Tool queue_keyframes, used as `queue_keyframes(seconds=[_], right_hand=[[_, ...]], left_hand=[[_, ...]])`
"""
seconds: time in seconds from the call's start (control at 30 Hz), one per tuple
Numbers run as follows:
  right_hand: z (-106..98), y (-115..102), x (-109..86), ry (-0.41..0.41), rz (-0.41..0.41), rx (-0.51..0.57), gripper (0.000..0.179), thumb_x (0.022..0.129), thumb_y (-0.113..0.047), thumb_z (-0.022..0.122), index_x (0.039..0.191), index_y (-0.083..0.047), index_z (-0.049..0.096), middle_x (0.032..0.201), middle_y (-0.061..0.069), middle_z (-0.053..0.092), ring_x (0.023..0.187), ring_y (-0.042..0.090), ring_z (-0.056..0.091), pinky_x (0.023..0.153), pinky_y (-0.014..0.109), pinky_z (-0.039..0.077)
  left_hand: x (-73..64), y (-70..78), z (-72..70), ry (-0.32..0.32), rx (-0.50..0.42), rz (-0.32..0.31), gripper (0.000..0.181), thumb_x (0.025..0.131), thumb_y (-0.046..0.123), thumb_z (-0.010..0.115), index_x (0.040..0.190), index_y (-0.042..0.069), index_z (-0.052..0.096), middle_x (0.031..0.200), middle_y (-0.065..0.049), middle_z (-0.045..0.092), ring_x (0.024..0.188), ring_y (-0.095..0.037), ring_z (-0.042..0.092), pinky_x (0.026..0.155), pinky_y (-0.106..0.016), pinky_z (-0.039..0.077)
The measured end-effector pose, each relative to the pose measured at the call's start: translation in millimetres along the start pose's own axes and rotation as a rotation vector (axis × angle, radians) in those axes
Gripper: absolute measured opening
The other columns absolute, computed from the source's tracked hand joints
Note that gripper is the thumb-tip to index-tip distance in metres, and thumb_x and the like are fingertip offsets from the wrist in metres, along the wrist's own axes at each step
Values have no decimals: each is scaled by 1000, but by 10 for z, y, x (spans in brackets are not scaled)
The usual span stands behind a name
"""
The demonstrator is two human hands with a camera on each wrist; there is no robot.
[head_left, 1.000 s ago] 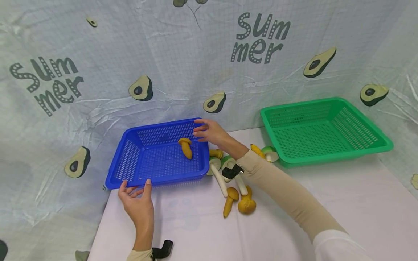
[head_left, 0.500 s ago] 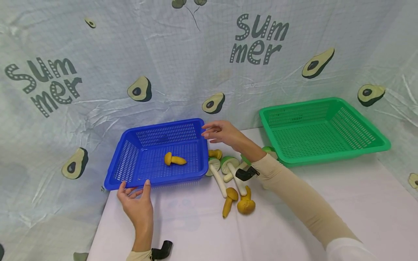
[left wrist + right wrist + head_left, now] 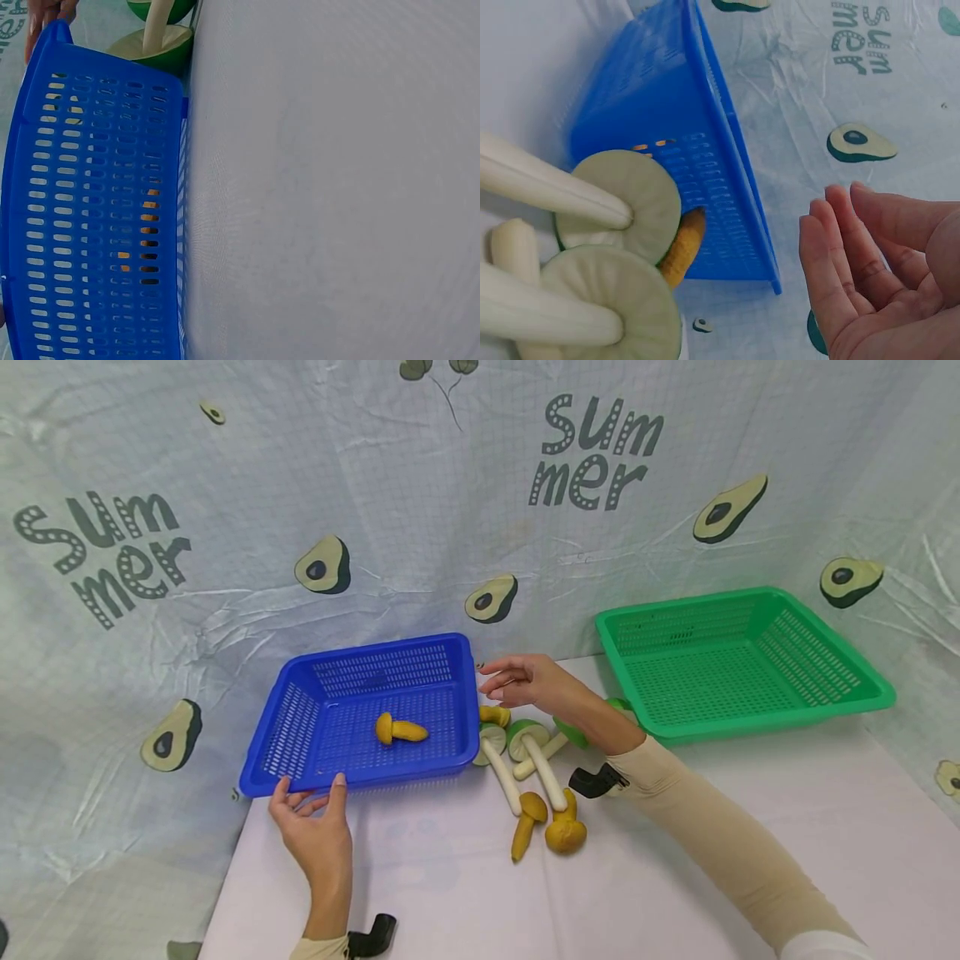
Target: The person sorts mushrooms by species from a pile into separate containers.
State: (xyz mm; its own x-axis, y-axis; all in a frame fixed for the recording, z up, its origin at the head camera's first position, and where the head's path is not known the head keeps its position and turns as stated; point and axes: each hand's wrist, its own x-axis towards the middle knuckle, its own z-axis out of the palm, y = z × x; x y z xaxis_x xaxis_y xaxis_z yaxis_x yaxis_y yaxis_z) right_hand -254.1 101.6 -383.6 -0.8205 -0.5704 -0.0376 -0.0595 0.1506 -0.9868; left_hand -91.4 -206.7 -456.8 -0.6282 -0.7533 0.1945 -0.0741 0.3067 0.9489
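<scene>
Wrinkly, pale cloth (image 3: 420, 510) with avocado pictures and the word "summer" hangs behind a pinkish-white bench (image 3: 450, 893). Left of the middle of the frame sits a blue basket (image 3: 405, 768) of shiny plastic with rows of little slots. Inside it, one yellow-brown mushroom (image 3: 405, 731) lies on its side, with its round cap to the left and its fat stem getting thin to the right. At the upper right is a green basket (image 3: 712, 681) with slots too.

At the lower left, the left hand (image 3: 315, 839) touches the blue basket's near rim. Its thumb is spread from its fingers; whether they pinch the rim, one cannot tell. Near the middle of the frame, the right hand (image 3: 525, 681) hangs just beside the basket's right rim, with fingers loosely bent and close together.

Below that hand lie green-capped mushrooms (image 3: 534, 756) with long, smooth, white stems. Two brown mushrooms (image 3: 566, 835) are just under them. One bumpy mushroom (image 3: 684, 251) is half hidden beside the blue basket.
</scene>
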Motion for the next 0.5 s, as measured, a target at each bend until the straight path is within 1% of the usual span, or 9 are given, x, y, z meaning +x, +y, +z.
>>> queue_keyframes(seconds=[0.1,0.17,0.23,0.37,0.43,0.5], right_hand=[[-6,29,-69,-11,-6,4,43,98,-2,63,141,-3,55,125,23,66,118,41,63,97,39,55],[-5,39,-122,-15,-3,2,43,98,-2,63,140,-5,56,124,21,67,118,43,62,96,39,56],[0,46,-178,-22,0,4,43,98,-1,63,140,-5,56,124,22,67,115,41,64,96,40,56],[16,65,-283,-37,-7,2,42,98,-4,65,139,-5,57,121,17,69,108,28,69,97,40,55],[27,77,-328,-43,-25,22,43,98,-4,65,139,-3,57,121,16,69,110,30,68,98,42,54],[38,89,-376,-44,-39,40,43,97,-4,66,139,-2,56,121,18,68,113,35,66,98,44,54]], left_hand=[[4,-3,0,0,-5,7,76,94,29,74,154,10,32,118,-3,48,89,-5,50,67,-9,43],[4,-3,2,-1,-5,9,76,94,29,75,154,10,32,119,-5,48,90,-6,50,67,-9,43],[3,-4,3,-5,-5,8,77,94,29,74,154,10,31,120,-6,48,91,-8,51,67,-8,43],[2,-11,3,-14,-4,3,77,94,30,74,155,11,30,121,-7,47,93,-12,51,68,-8,43],[5,-15,0,-15,-1,4,77,94,31,74,155,11,30,121,-6,47,94,-13,51,68,-8,43],[10,-18,-3,-14,-1,9,77,94,30,74,154,10,31,121,-6,47,94,-13,52,67,-8,43]])
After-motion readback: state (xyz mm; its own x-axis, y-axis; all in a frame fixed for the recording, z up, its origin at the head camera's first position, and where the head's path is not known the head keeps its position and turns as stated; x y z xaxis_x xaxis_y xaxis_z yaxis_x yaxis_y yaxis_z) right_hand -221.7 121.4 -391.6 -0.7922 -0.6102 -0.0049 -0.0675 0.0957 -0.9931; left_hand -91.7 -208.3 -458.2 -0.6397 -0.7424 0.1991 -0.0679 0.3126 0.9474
